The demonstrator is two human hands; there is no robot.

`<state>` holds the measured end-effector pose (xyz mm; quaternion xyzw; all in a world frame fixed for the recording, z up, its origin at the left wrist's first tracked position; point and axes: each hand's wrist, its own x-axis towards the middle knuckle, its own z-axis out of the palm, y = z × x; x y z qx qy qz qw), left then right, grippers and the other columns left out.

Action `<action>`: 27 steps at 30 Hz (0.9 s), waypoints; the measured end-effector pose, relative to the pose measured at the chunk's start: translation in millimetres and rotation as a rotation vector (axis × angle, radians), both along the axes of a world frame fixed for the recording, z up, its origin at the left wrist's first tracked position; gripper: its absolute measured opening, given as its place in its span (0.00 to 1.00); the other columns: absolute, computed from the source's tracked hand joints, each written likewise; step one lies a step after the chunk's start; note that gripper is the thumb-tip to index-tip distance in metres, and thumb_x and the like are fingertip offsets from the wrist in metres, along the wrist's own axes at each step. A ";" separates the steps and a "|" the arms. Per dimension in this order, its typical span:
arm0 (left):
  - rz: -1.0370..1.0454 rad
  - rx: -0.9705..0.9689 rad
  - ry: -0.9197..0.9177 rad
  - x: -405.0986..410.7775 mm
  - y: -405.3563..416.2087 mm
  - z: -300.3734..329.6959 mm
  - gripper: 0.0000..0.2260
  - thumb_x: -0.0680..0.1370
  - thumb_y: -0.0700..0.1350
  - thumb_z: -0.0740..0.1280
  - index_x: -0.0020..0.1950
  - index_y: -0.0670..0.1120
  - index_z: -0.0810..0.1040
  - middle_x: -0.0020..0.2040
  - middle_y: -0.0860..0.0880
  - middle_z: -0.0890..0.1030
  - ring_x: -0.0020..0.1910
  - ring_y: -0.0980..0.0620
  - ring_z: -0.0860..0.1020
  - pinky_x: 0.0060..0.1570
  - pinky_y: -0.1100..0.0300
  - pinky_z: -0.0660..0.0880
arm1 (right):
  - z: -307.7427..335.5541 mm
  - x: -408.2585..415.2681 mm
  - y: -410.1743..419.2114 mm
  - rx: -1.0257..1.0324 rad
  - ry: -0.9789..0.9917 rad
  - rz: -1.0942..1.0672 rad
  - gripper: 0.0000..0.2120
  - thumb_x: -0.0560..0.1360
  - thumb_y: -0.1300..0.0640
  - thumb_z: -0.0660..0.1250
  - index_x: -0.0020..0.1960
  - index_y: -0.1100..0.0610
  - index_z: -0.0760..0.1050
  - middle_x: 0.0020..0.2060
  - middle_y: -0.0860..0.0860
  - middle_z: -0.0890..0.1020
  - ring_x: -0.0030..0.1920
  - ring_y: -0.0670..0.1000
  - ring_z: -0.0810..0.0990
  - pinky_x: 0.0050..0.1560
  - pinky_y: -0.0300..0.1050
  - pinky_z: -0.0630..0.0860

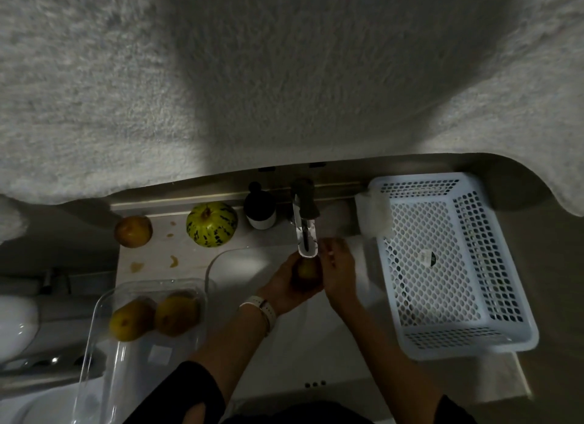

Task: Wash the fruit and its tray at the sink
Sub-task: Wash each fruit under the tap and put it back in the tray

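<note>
Under the tap spout (pixel 306 234), over the white sink (pixel 240 265), my left hand (pixel 286 286) grips a yellow-brown fruit (pixel 306 270). My right hand (pixel 336 270) lies against the fruit's right side, fingers curved over it. A clear plastic tray (pixel 104 354) sits on the counter left of the sink, with two yellow-brown fruits in it: one fruit (pixel 129 320) on the left and a second fruit (pixel 176 315) beside it. Another round fruit (pixel 133 231) rests at the back left of the counter.
A green-and-yellow striped gourd (pixel 211 224) and a dark soap bottle (pixel 260 207) stand behind the sink. A pale blue perforated basket (pixel 493 265) fills the counter on the right. Fruit scraps (pixel 173 261) dot the counter. A white toilet (pixel 15 325) lies at far left.
</note>
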<state>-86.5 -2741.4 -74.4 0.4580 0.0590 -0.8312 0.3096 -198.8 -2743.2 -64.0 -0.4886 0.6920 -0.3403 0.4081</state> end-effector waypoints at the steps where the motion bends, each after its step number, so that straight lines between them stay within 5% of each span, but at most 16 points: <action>1: -0.016 0.006 -0.011 -1.9 0.0 -1.0 0.16 0.74 0.53 0.65 0.49 0.42 0.83 0.46 0.43 0.85 0.44 0.47 0.83 0.41 0.56 0.80 | -5.7 5.9 3.6 0.088 -0.032 0.028 0.06 0.78 0.52 0.62 0.49 0.52 0.76 0.45 0.51 0.80 0.47 0.52 0.80 0.47 0.49 0.77; 5: -0.039 0.079 -0.109 -3.7 -2.5 -3.9 0.18 0.80 0.55 0.57 0.47 0.42 0.77 0.38 0.43 0.83 0.43 0.47 0.79 0.44 0.56 0.74 | -19.1 27.3 6.0 0.230 -0.086 0.043 0.13 0.72 0.42 0.63 0.42 0.50 0.78 0.38 0.49 0.82 0.42 0.50 0.82 0.43 0.48 0.78; 8: -0.006 0.085 -0.155 2.6 -7.3 -8.9 0.18 0.82 0.54 0.55 0.47 0.41 0.75 0.35 0.43 0.84 0.38 0.48 0.82 0.41 0.57 0.75 | -24.9 37.8 -4.5 0.301 -0.082 -0.037 0.14 0.72 0.43 0.70 0.46 0.55 0.80 0.41 0.53 0.84 0.43 0.52 0.83 0.44 0.46 0.77; 13: -0.065 0.012 -0.415 -0.1 -15.4 -17.9 0.22 0.84 0.55 0.53 0.59 0.39 0.75 0.57 0.36 0.79 0.60 0.37 0.77 0.61 0.42 0.73 | -28.1 44.8 -19.6 0.421 -0.256 -0.277 0.06 0.75 0.58 0.69 0.38 0.55 0.77 0.46 0.62 0.83 0.48 0.61 0.82 0.52 0.57 0.79; 16: -0.220 -0.169 -0.698 -6.5 -10.7 -23.9 0.14 0.83 0.49 0.58 0.55 0.40 0.76 0.54 0.38 0.80 0.49 0.44 0.81 0.43 0.54 0.80 | -28.3 40.2 -18.4 0.448 -0.321 -0.330 0.09 0.74 0.61 0.69 0.35 0.57 0.77 0.43 0.64 0.83 0.46 0.63 0.82 0.52 0.63 0.79; 20: -0.272 -0.286 -0.834 -10.0 -1.3 -29.9 0.11 0.83 0.48 0.59 0.47 0.42 0.73 0.43 0.44 0.80 0.33 0.57 0.79 0.25 0.68 0.73 | -22.0 34.6 -14.5 0.388 -0.233 -0.254 0.09 0.73 0.57 0.70 0.41 0.63 0.79 0.39 0.61 0.83 0.42 0.61 0.83 0.45 0.57 0.80; 24: -0.308 -0.271 -0.775 -11.7 -12.9 -20.5 0.15 0.83 0.48 0.57 0.52 0.37 0.75 0.48 0.32 0.81 0.45 0.36 0.81 0.45 0.46 0.79 | -17.1 32.8 -8.6 0.254 -0.167 -0.150 0.07 0.75 0.54 0.69 0.43 0.57 0.79 0.40 0.54 0.84 0.42 0.54 0.82 0.45 0.50 0.79; 27: -0.196 -0.065 -0.472 -6.3 -16.0 -12.3 0.20 0.84 0.55 0.53 0.46 0.41 0.75 0.42 0.40 0.83 0.40 0.44 0.82 0.41 0.57 0.78 | -16.2 29.9 -2.7 0.163 -0.181 -0.062 0.04 0.73 0.54 0.72 0.46 0.53 0.79 0.40 0.51 0.84 0.43 0.49 0.83 0.45 0.47 0.79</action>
